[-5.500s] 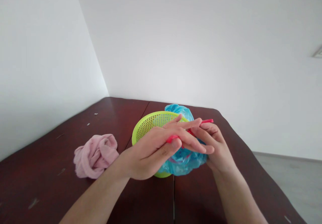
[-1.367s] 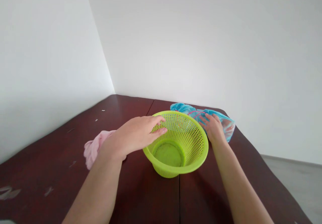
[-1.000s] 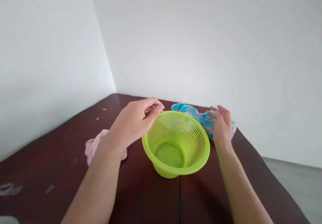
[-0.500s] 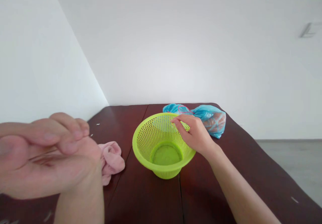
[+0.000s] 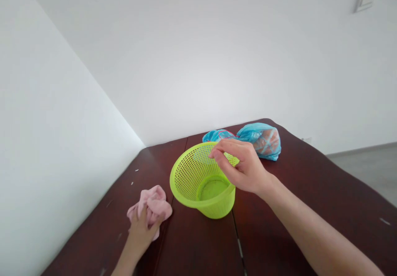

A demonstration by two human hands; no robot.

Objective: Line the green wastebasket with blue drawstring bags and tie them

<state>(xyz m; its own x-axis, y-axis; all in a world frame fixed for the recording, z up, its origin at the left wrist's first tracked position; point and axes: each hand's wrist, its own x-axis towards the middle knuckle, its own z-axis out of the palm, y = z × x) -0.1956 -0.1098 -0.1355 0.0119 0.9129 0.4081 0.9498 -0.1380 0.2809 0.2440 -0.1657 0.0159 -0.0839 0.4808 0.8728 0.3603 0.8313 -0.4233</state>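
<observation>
A crumpled pink cloth [image 5: 155, 205] lies on the dark table to the left. My left hand [image 5: 142, 226] reaches down onto it, with fingers and thumb around its near side. The green plastic basket [image 5: 182, 199] stands in the middle, tilted a little to the left, and its inner bottom shows. Over the basket's right rim is my right hand [image 5: 243, 164], its thumb and index finger closed in a pinch. The other fingers are tucked out of sight, and I cannot make out anything in the pinch.
Behind the basket lies a blue plastic bag [image 5: 263, 139] with a pink cord and something brownish inside. The dark red-brown table [image 5: 198, 243] has seams and small white scraps. A white wall [image 5: 186, 61] closes off its back, another its left side.
My left hand has gone from close to the camera, palm up, down onto the pink cloth. My right hand stays by the basket's rim. The view has turned and tilted slightly.
</observation>
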